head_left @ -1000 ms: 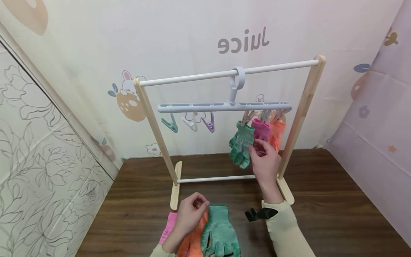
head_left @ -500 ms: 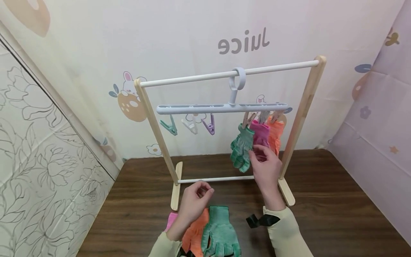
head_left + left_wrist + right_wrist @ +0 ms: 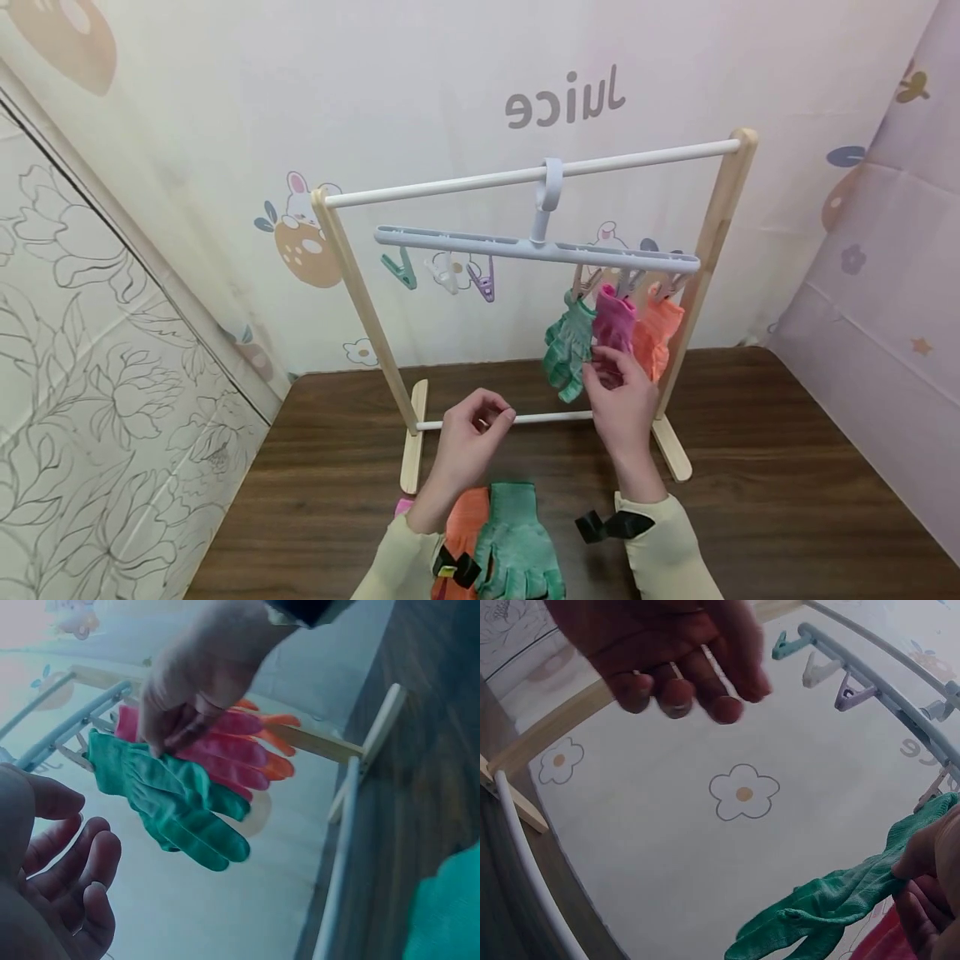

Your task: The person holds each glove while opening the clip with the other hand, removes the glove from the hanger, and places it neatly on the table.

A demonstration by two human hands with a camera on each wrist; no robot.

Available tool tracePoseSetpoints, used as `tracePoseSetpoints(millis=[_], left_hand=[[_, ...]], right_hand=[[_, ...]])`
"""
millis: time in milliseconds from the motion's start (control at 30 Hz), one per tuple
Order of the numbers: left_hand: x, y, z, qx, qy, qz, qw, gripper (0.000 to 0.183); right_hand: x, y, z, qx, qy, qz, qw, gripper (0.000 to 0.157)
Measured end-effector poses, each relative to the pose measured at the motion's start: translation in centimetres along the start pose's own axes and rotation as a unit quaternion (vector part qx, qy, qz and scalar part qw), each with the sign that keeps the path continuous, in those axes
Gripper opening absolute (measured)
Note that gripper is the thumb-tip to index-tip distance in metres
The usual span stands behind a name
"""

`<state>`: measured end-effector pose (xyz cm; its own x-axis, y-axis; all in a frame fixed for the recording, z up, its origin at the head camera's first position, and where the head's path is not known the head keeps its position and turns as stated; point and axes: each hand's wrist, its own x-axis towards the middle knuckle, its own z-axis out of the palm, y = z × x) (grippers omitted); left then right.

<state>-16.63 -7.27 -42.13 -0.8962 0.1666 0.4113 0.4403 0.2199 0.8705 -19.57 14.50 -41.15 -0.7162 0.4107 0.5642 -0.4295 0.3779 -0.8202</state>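
My right hand (image 3: 621, 400) pinches the side edge of a green glove (image 3: 567, 346), which hangs by its cuff from a clip on the pale blue clip hanger (image 3: 525, 248). Behind and to the right of it, a pink glove (image 3: 615, 321) and an orange glove (image 3: 657, 329) hang from their own clips. My left hand (image 3: 480, 429) is raised in front of the rack's lower bar, its fingers loosely curled with nothing between them. In the left wrist view, those left fingers (image 3: 94, 862) are apart from the hanging green glove.
A wooden rack (image 3: 352, 308) with white bars carries the hanger. Bare green, white and purple clips (image 3: 486, 281) dangle at its left. On the table (image 3: 750, 467), a green glove (image 3: 517, 542), an orange glove (image 3: 467, 521) and a bit of pink lie beneath my left forearm.
My left hand has risen forward and right, away from the gloves on the table. The hanger has swung, its right end now lower and its left end higher. My right hand keeps its pinch.
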Motion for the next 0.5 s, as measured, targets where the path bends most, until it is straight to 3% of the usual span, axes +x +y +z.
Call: tracePoseSetpoints(millis=[500], left_hand=[[3.4,2.7,1.0,-0.032,0.027,0.045,0.9981,0.008]], right_hand=[[-0.1,0.3,-0.3,-0.031,-0.003,-0.013,0.999,0.013]])
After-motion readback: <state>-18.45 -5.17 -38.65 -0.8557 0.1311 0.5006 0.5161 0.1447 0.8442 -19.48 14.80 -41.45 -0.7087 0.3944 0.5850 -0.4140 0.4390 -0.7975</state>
